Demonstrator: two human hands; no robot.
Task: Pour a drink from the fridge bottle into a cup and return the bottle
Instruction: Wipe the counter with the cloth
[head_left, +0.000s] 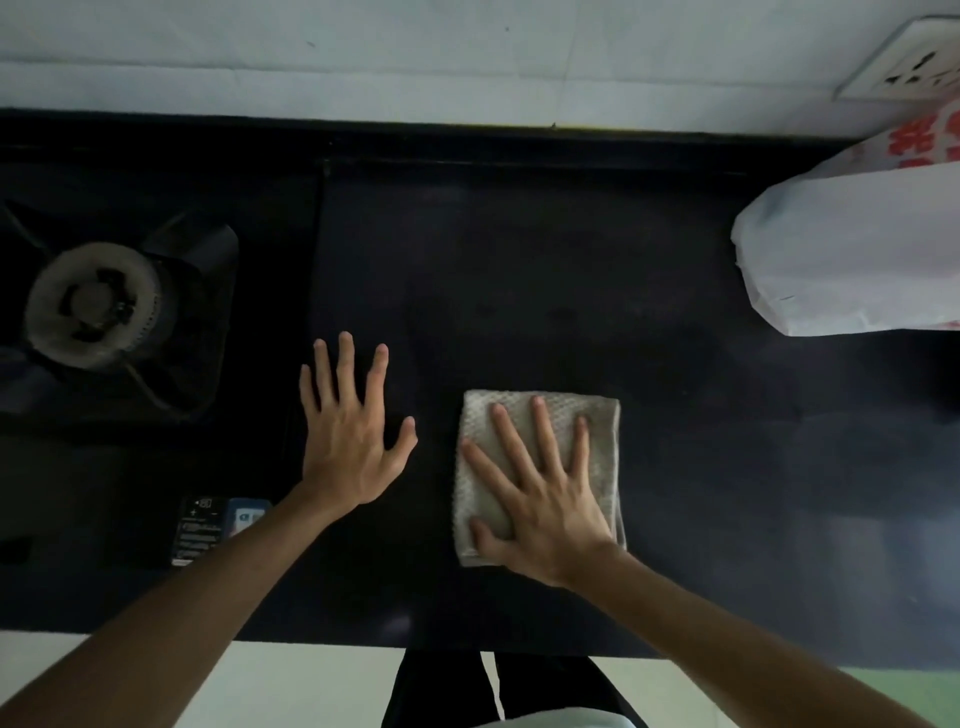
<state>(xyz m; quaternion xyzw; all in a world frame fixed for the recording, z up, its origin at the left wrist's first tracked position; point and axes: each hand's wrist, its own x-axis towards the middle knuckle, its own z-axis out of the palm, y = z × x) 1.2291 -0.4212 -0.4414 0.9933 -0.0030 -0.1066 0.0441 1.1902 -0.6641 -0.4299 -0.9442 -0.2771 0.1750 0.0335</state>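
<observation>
No bottle, cup or fridge is in view. I look straight down at a dark countertop (571, 291). My left hand (349, 441) lies flat on the bare counter with its fingers spread and nothing in it. My right hand (540, 493) rests palm down, fingers spread, on a folded beige cloth (597, 415) that lies on the counter just right of the left hand. The right hand presses on the cloth and does not grip it.
A gas burner (93, 304) is set into the hob at the left. A white plastic bag (852, 249) with red print sits at the back right. A wall socket (914, 67) is on the white wall above it. The counter's front edge (311, 636) runs below my arms.
</observation>
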